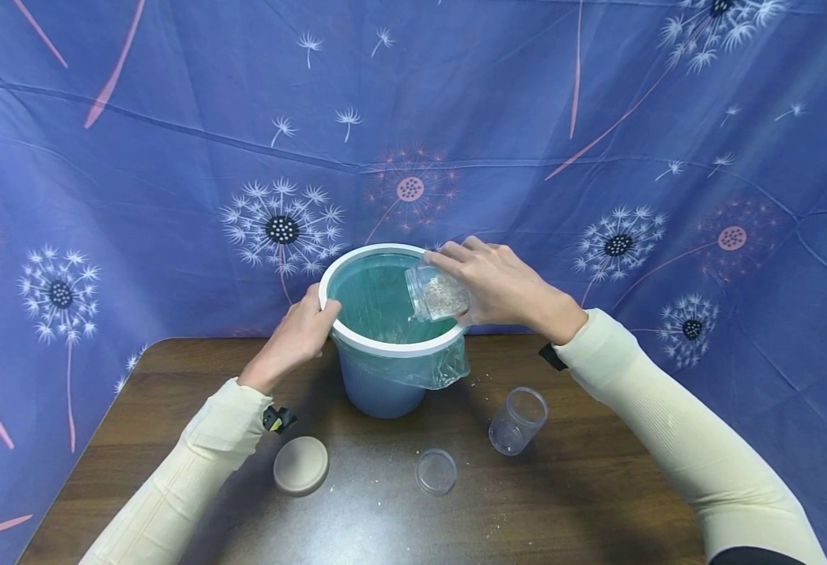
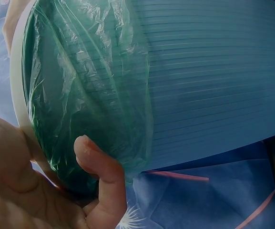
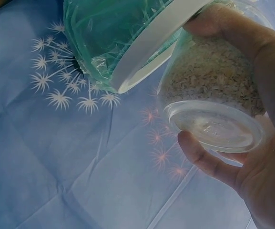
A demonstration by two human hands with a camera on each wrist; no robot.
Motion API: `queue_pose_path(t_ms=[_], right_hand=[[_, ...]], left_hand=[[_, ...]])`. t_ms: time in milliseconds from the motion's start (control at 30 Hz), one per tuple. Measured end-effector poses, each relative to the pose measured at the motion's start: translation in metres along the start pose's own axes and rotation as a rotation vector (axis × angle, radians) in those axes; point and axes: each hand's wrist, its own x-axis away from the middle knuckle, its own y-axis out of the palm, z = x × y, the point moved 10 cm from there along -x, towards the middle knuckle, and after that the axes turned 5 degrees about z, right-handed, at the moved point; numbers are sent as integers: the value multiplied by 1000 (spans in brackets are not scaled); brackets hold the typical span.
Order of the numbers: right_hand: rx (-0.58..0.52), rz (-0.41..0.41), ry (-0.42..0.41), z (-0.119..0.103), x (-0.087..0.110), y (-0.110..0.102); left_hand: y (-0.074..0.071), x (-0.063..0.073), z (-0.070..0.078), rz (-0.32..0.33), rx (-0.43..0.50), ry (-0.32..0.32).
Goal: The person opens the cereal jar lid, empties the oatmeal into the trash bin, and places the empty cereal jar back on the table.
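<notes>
A blue trash bin (image 1: 381, 388) with a white rim ring (image 1: 392, 348) stands on the table, lined with a green plastic bag (image 1: 371, 294) that hangs over its outside. My left hand (image 1: 302, 323) grips the rim at the left, thumb on top. In the left wrist view, a finger (image 2: 101, 167) curls against the bag below the ring. My right hand (image 1: 501, 284) holds a clear jar (image 3: 208, 81) tipped sideways over the bin's right side, its mouth toward the inside. Pale flakes or grains (image 1: 445, 297) lie within the jar.
On the table (image 1: 357, 534) in front of the bin are a beige round lid (image 1: 301, 466), a clear round lid (image 1: 436, 472) and a second clear jar (image 1: 518, 421) at the right. Small crumbs are scattered near them. A blue dandelion-print cloth (image 1: 456, 102) hangs close behind the bin.
</notes>
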Motion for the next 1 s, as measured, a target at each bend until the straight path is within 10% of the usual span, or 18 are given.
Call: queue_pose_path(t_ms=[1000], right_hand=[[28,12,-39,-6,0,-3]], left_hand=[[1,1,0,1,4,-2]])
